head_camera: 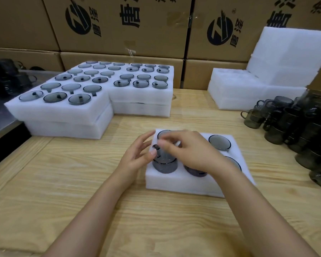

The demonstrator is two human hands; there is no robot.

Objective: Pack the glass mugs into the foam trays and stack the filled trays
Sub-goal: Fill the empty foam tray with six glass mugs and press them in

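Both hands meet over the near white foam tray (174, 186) on the pale wooden table (82, 182). Under them, 1 smoky grey glass mug (165, 166) stands proud of its slot, not yet seated. The left hand (137, 156) is relaxed, fingers fairly straight, thumb beside the mug's handle. The right hand (191, 152) curls over the mug's top; blur hides whether it grips. This looks like the seating step: next, line the handle with its notch and press down evenly. Right of the right hand sit loose dark mugs (285, 130); beyond the left hand, filled stacked trays (67, 112); beyond the right, empty foam trays (235, 93).
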